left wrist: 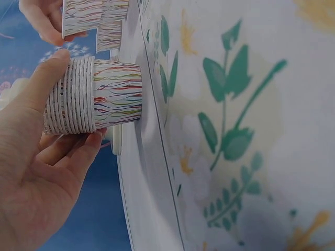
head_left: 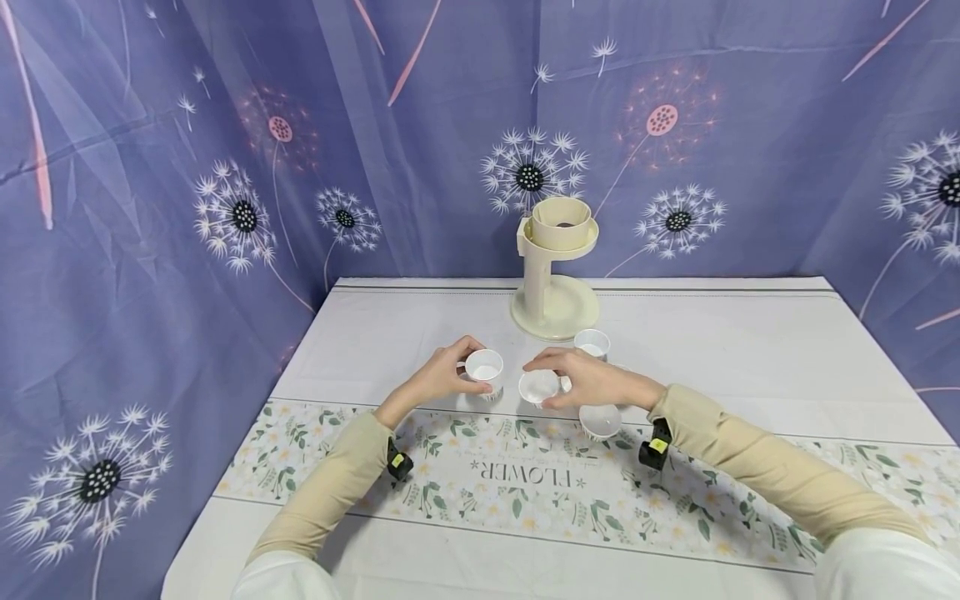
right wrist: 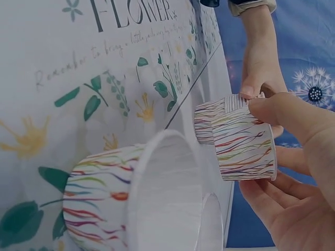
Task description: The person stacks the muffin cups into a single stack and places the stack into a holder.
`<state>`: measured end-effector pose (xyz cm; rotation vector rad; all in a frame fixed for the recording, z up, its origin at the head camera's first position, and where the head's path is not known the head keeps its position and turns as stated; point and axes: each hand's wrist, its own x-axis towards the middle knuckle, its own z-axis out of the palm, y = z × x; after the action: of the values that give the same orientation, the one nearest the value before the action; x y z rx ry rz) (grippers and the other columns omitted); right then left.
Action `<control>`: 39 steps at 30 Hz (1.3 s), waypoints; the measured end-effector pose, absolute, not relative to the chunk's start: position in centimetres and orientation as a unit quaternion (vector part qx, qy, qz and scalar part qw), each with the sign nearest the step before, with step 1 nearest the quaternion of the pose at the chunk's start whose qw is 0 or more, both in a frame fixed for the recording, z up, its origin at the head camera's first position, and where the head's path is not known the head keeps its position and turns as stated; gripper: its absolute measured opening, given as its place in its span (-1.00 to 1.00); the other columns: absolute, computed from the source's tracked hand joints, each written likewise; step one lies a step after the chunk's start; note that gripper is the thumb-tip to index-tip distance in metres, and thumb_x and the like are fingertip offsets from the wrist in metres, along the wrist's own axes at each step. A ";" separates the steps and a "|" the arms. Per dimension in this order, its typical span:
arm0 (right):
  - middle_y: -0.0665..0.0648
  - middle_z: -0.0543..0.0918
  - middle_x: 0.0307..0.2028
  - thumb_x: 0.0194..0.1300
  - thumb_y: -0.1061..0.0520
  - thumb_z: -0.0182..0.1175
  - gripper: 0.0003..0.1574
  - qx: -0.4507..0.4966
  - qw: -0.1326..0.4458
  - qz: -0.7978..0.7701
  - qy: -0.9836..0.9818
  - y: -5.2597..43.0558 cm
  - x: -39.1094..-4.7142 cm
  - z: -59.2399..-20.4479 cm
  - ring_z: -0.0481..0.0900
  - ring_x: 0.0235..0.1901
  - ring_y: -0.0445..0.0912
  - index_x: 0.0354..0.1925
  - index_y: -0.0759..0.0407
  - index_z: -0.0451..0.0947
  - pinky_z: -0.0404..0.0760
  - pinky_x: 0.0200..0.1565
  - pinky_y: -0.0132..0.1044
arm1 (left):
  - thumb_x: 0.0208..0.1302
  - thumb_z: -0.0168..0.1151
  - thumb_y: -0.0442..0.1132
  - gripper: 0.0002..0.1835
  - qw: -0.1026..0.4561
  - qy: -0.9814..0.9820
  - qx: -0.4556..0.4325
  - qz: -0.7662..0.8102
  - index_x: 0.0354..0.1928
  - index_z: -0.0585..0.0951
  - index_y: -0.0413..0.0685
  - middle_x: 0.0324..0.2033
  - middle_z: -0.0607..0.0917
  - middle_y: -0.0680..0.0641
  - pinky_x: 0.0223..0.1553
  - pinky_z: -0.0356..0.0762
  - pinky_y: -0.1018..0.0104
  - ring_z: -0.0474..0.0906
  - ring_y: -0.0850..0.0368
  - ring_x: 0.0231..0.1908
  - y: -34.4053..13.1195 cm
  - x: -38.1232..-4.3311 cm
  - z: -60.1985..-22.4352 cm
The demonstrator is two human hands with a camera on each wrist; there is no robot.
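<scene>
My left hand (head_left: 438,375) grips a nested stack of paper cups (left wrist: 118,97), thumb on one side and fingers on the other. Many rims overlap near the palm, and coloured wavy lines run round the outer wall. To its right, my right hand (head_left: 592,380) holds a single paper cup (right wrist: 245,144) with the same pattern between thumb and fingers. In the head view this cup's white inside (head_left: 538,385) faces up. The two hands are a short gap apart. Beside the right hand stand a paper cup (head_left: 592,342) behind and another paper cup (head_left: 600,422) in front.
A cream stand (head_left: 536,287) with a round base and a ring-shaped cup on top stands behind the hands. The white tablecloth (head_left: 420,542) carries a floral band with printed lettering. Purple dandelion curtains (head_left: 435,167) hang at the back and sides.
</scene>
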<state>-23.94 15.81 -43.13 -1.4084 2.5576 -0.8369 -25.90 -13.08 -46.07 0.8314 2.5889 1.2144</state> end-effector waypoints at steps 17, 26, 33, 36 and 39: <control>0.21 0.57 0.06 0.12 0.09 0.41 -0.31 -0.457 0.063 -0.297 0.836 15.4 -24.5 -42.5 0.57 0.05 0.06 0.18 0.32 0.50 0.71 -0.03 -0.17 | 0.00 0.53 -0.17 -0.41 0.076 0.867 0.277 0.408 0.06 0.45 -0.03 -0.03 0.64 -0.09 0.05 0.65 0.17 0.58 -0.02 0.09 -13.1 -26.1 -46.2; 0.21 0.52 0.08 0.13 0.10 0.41 -0.29 -0.432 0.099 -0.330 0.833 15.3 -24.8 -42.3 0.52 0.12 0.09 0.21 0.30 0.47 0.65 0.09 -0.06 | 0.01 0.53 -0.16 -0.41 0.079 0.866 0.273 0.411 0.06 0.44 -0.05 -0.03 0.65 -0.10 0.06 0.65 0.16 0.58 -0.04 0.09 -13.0 -26.0 -46.2; 0.22 0.51 0.06 0.14 0.09 0.41 -0.31 -0.419 0.111 -0.355 0.828 14.9 -24.9 -41.9 0.50 0.12 0.11 0.21 0.28 0.48 0.63 0.12 0.00 | 0.02 0.52 -0.16 -0.41 0.080 0.868 0.274 0.407 0.07 0.44 -0.04 -0.02 0.64 -0.09 0.07 0.64 0.14 0.58 -0.02 0.10 -13.1 -25.9 -46.1; 0.21 0.50 0.06 0.15 0.08 0.41 -0.31 -0.410 0.119 -0.366 0.827 14.8 -25.0 -41.7 0.49 0.12 0.11 0.21 0.27 0.48 0.61 0.15 0.01 | 0.02 0.52 -0.16 -0.41 0.084 0.867 0.273 0.409 0.07 0.44 -0.05 -0.02 0.64 -0.10 0.09 0.64 0.17 0.58 -0.01 0.09 -13.0 -26.0 -46.1; 0.20 0.49 0.08 0.15 0.09 0.41 -0.30 -0.402 0.124 -0.370 0.828 14.7 -25.1 -41.6 0.48 0.15 0.10 0.23 0.24 0.48 0.58 0.18 0.02 | 0.01 0.53 -0.17 -0.41 0.087 0.867 0.269 0.411 0.06 0.44 -0.07 -0.02 0.65 -0.12 0.10 0.63 0.17 0.58 -0.03 0.09 -13.0 -26.0 -46.0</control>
<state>-25.11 14.69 -41.60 -1.1726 2.4143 -1.0776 -26.03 -13.04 -46.03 0.8011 2.5812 1.2228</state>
